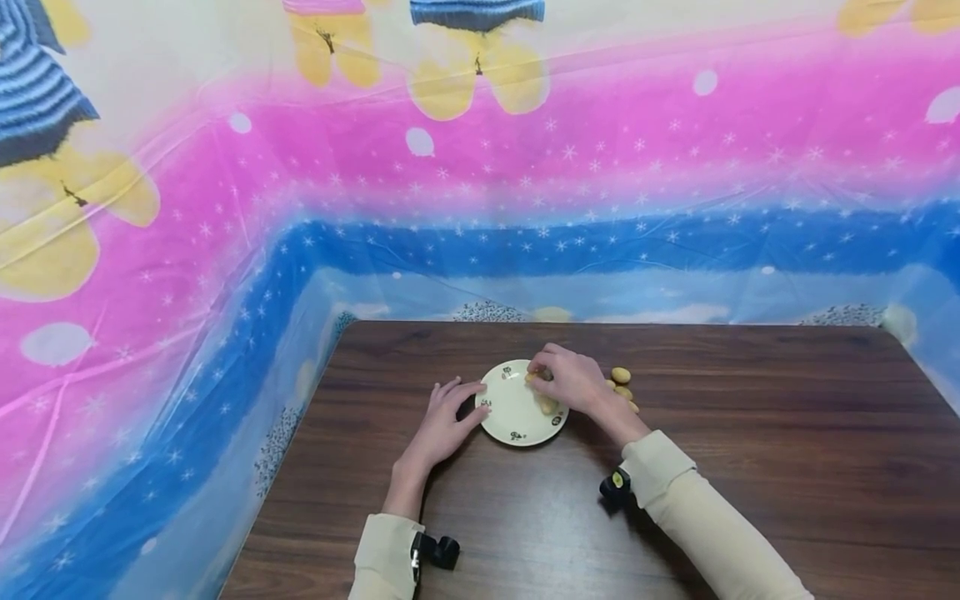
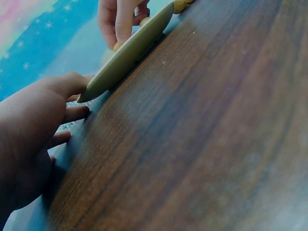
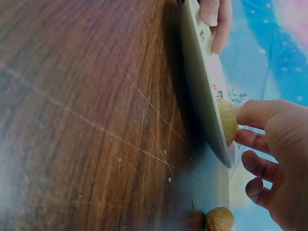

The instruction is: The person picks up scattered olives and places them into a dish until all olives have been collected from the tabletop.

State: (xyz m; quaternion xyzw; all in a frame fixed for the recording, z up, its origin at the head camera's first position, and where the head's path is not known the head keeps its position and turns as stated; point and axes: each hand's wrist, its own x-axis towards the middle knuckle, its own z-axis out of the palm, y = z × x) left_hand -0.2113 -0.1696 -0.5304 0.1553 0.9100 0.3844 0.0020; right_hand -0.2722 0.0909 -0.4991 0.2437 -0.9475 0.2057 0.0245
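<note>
A pale round plate (image 1: 517,425) with small dark motifs near its rim lies on the table. My left hand (image 1: 444,421) holds its left edge, thumb and index finger at the rim; the other fingers spread beyond it in the left wrist view. Over the plate's right half, my right hand (image 1: 566,379) pinches a small yellow potato (image 2: 118,45) in its fingertips, low over the plate's surface. Another potato (image 1: 547,405) lies on the plate under this hand, partly hidden by it. In the right wrist view, a potato (image 3: 227,121) sits inside the rim by the fingertips.
Several more small potatoes (image 1: 621,375) lie on the wooden table (image 1: 750,433) just right of the plate, partly behind the right wrist. A patterned pink and blue cloth (image 1: 480,192) hangs behind the table and along its left side.
</note>
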